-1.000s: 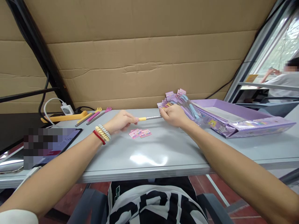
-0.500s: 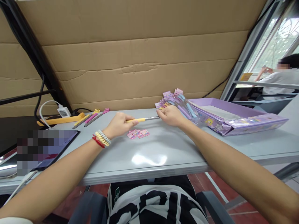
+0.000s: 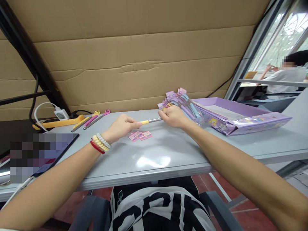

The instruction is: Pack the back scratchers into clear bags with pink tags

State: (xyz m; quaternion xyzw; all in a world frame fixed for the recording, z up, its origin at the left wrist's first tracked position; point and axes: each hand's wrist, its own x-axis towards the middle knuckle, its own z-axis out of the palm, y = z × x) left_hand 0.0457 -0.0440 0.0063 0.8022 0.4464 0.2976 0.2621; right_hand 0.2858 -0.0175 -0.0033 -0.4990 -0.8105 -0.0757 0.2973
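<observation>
Left hand (image 3: 121, 125) slid back along yellow grip since earlier frame; now pinched on rod (image 3: 151, 121) handle end. Right hand (image 3: 173, 116) clamped on metal end, above surface (image 3: 168, 154). Cards (image 3: 140, 135) below. Risk: hard pull slips grip, hand knocks packs (image 3: 183, 102).

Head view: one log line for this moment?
left hand: grips yellow handle | right hand: holds metal rod | pink cards: on table

On the grey table (image 3: 168, 160), two loose back scratchers (image 3: 90, 120) lie near the far left corner beside a yellow power strip (image 3: 57, 123), small pink cards (image 3: 140, 135) mid-table, a purple box (image 3: 240, 117) toward the right edge.
</observation>
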